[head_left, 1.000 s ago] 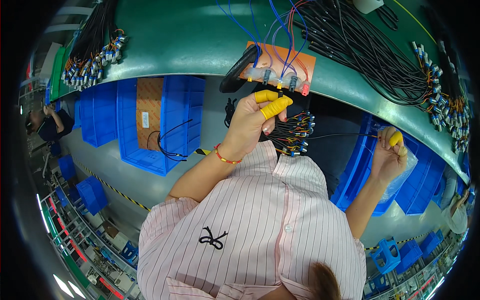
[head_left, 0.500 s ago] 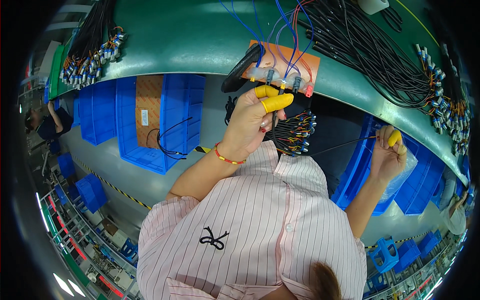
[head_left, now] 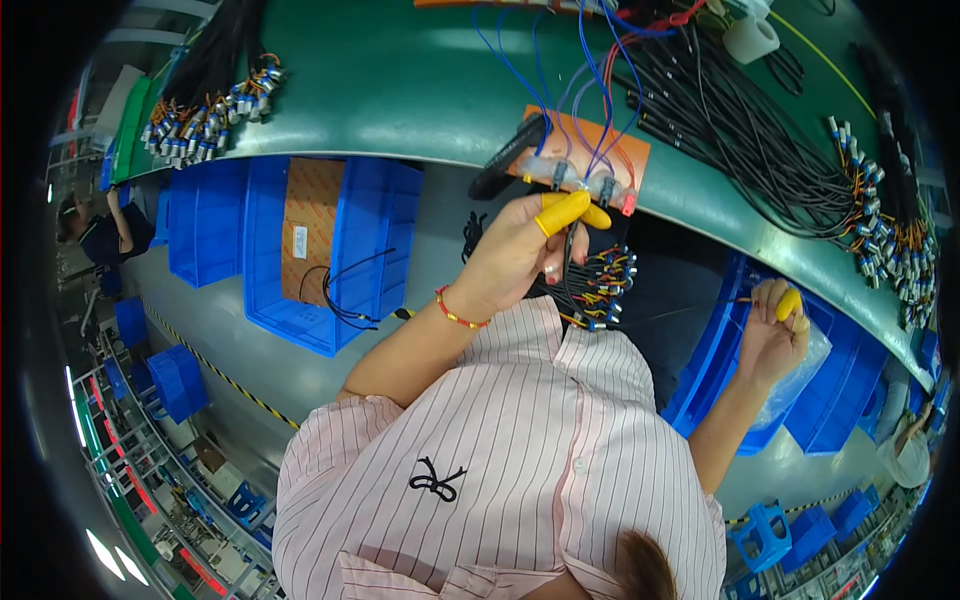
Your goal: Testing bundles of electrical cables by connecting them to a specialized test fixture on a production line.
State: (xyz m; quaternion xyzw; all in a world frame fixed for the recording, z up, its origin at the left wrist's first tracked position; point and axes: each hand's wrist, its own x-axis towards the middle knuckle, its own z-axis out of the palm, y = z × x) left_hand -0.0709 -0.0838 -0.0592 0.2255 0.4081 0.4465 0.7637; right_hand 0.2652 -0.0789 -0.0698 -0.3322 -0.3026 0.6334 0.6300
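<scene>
At the bench edge lies an orange board (head_left: 627, 152) with blue, purple and red wires and several small connectors along its front. My left hand (head_left: 530, 240) is closed, yellow finger cots on thumb and forefinger, around a black cable (head_left: 570, 250) just below the board's middle connector. The fingers cover the cable's tip, so I cannot see whether it is seated. My right hand (head_left: 772, 335), raised to the right, pinches a thin dark cable's end, with a yellow cot on one finger. A bundle of black cables with metal-tipped ends (head_left: 605, 285) hangs behind my left hand.
Black cables (head_left: 740, 140) cover the bench's right side; another bundle (head_left: 205, 115) lies at left. A black strap-like piece (head_left: 508, 160) sits beside the board. Blue bins (head_left: 385, 220) stand below the bench left and right. A white roll (head_left: 750, 40) stands at the back.
The view has shifted, so the bench and board sit lower in it. My left fingertips have come closer over the board's middle connector. My right hand holds nearly the same place.
</scene>
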